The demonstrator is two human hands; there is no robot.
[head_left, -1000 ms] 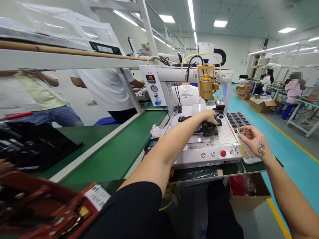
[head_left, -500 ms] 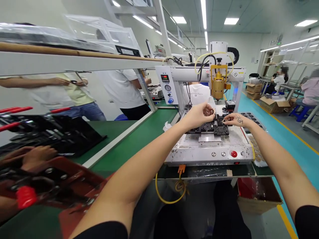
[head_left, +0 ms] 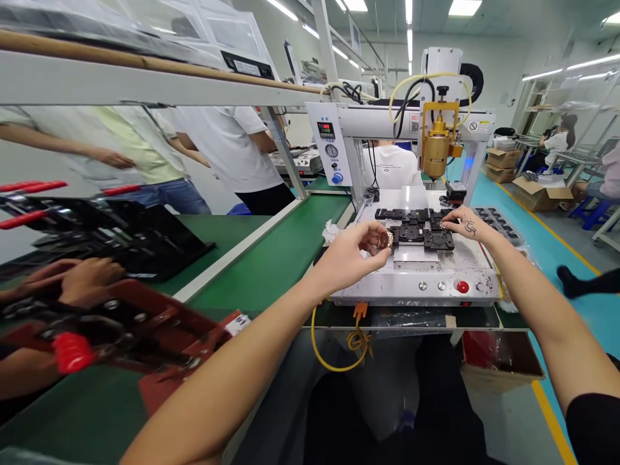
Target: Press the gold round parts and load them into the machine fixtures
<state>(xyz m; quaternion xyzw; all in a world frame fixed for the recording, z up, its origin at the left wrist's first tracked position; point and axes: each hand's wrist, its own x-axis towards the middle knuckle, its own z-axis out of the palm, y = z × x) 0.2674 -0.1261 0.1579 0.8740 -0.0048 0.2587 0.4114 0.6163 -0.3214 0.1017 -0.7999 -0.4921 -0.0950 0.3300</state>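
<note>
My left hand (head_left: 351, 257) is closed on a small round metallic part (head_left: 386, 241), held just left of the black fixture (head_left: 411, 231). At the right part of that fixture, my right hand (head_left: 462, 223) has its fingers pinched together; what they hold, if anything, is too small to make out. The fixture lies on the bed of a white benchtop machine (head_left: 402, 294). Above and behind it hangs the machine's gold head (head_left: 436, 152).
A green conveyor belt (head_left: 271, 255) runs left of the machine. Red clamps (head_left: 72, 352) and another person's hands (head_left: 92, 281) are at the left. A black tray (head_left: 496, 223) lies right of the fixture. An open box (head_left: 501, 355) stands below.
My left hand has moved left and down, away from the fixture, with the round part in it. My right hand stays at the fixture's right side. The view has shifted slightly.
</note>
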